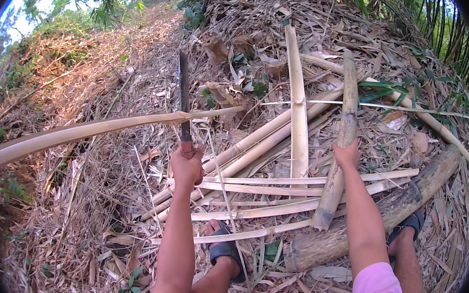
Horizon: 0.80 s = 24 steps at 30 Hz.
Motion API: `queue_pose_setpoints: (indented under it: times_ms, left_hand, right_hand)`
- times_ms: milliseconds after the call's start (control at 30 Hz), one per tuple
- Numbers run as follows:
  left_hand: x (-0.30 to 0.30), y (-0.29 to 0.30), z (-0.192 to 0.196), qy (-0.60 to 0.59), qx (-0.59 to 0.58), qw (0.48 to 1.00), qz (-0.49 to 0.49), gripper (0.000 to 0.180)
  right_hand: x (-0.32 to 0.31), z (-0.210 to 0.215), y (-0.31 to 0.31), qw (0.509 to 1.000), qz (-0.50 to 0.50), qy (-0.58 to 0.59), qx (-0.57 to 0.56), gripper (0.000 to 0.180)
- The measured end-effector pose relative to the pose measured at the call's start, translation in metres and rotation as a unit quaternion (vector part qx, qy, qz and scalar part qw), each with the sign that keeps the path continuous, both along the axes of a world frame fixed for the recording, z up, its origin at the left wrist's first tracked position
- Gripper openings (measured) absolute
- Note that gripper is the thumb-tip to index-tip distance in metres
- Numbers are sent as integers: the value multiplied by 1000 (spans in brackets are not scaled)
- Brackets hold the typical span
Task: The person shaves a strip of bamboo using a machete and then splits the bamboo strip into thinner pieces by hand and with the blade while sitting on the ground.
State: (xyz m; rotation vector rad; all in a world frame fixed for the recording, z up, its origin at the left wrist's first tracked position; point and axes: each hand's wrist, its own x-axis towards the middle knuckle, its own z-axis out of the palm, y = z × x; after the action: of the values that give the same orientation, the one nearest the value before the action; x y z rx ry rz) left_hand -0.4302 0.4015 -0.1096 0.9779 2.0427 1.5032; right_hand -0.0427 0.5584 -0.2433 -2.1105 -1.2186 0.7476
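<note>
Two bare hands are at work over a heap of cut bamboo on a leaf-strewn slope. The left hand (186,164) is wrapped fully round the handle of a long dark machete (183,99), whose blade points away, up the slope; a long pale bamboo strip (78,131) crosses the blade just above the grip and sweeps off to the near left. The right hand (348,154) is closed round a short round bamboo pole (338,156), held roughly upright with its lower end resting on a thick weathered bamboo log (386,212) that lies across the near right. As a judgement: the blade sits close to both hands and to the feet, so a swing that glances off the smooth rind could slide toward the right hand or down to the sandalled left foot (224,250); the pole, merely propped on a rounded log, could roll or kick out if struck off-centre; and the loose dry leaves give poor footing on the incline. By count: one machete, one held pole, one thick log, one long curved strip, two feet in dark sandals, the right foot (410,225) tucked beside the log. Split bamboo slats (298,124) lie crisscrossed between the hands, roughly a dozen, though overlaps prevent an exact tally.
</note>
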Motion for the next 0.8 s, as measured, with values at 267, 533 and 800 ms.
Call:
queue_pose_setpoints:
  times_ms: [267, 533, 800]
  left_hand:
    - [-10, 16, -4, 100, -3, 995, 19, 20]
    - [15, 26, 6, 115, 32, 993, 12, 26]
    - [39, 22, -6, 48, 40, 997, -34, 23]
  right_hand:
    - [-80, 83, -9, 940, 213, -123, 235, 79]
    - [-212, 382, -168, 539, 440, 153, 702, 61]
    - [-221, 412, -186, 476, 441, 225, 727, 19]
